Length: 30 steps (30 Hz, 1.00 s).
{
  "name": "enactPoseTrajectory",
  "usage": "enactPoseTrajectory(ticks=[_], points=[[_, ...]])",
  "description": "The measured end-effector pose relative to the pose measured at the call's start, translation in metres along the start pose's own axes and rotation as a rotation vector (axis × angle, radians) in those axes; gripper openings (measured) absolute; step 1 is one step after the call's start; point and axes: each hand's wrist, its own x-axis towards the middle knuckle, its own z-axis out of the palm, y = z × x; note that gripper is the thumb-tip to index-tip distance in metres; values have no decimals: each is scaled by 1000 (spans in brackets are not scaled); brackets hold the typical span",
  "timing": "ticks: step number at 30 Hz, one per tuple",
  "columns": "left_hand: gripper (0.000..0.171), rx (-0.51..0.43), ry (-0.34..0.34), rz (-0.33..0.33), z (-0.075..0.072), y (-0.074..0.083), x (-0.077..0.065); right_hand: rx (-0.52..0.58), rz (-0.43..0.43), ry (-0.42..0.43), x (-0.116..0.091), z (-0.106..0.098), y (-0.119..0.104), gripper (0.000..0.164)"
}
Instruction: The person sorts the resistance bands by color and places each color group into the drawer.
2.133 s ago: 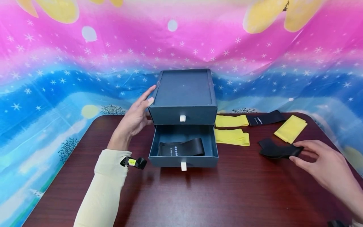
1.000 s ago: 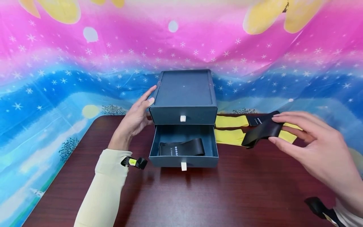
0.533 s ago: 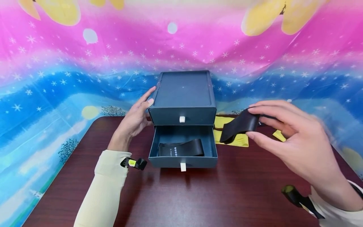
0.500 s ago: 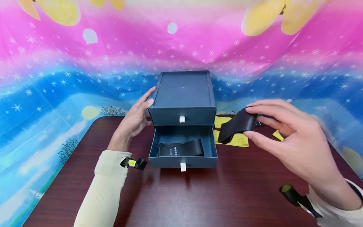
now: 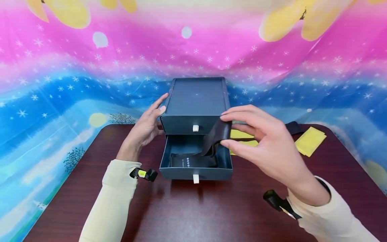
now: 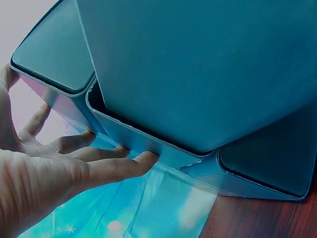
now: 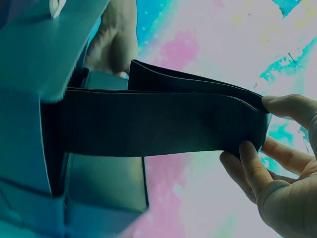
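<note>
Swings in over open slate-blue rectangular drawer (image 5: 178, 173), pinching looped black rubbery band (image 5: 217, 134) in right hand (image 5: 260, 137); best lowered flat, bracing boxy slate-blue casing (image 5: 198, 101) with left hand (image 5: 142, 126), fingers apart.

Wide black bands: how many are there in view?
3: one black band in the right hand, a second band in the open drawer, and a third band on the table beyond that hand, partly hidden. Others may be hidden.
</note>
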Motion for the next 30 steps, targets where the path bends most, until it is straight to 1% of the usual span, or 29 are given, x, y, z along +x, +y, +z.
enactPoseTrajectory(ticks=[4,6,14,19,24,27,30], points=[[59,2,5,2,0,0,0,32,28,-63,9,14,3,43],[59,-2,5,-1,1,0,1,46,29,-93,14,22,5,43],[58,5,17,-11,1,-1,1,105,-5,-179,32,53,10,43],[58,26,16,-9,0,-2,-1,123,-14,-205,41,69,11,41],[58,20,6,-1,0,-2,0,162,-20,-234,46,81,11,39],[58,25,7,0,-1,-2,0,166,8,-247,47,85,16,37],[58,31,10,-1,0,-1,0,148,49,-257,46,84,26,37]])
